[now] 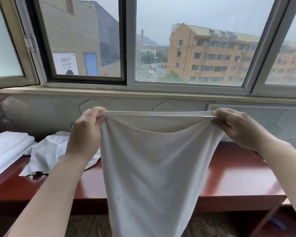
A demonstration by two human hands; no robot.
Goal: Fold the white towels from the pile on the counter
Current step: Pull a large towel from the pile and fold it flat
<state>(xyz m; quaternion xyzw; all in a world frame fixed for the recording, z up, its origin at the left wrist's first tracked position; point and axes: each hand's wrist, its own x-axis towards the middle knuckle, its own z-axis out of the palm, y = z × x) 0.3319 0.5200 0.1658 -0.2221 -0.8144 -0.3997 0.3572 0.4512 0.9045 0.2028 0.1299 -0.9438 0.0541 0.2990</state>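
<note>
A white towel [152,168] hangs in the air in front of me, above the red-brown counter [237,177]. My left hand [85,132] pinches its top left corner and my right hand [236,125] pinches its top right corner. The top edge is pulled taut between them, and the cloth sags doubled below, narrowing toward the bottom of the frame. A crumpled pile of white towels [46,153] lies on the counter to the left, partly hidden behind my left forearm.
A stack of folded white linen [5,151] sits at the counter's far left. A grey wall and a wide window [178,48] rise behind the counter. Patterned carpet [85,226] lies below the counter's front edge.
</note>
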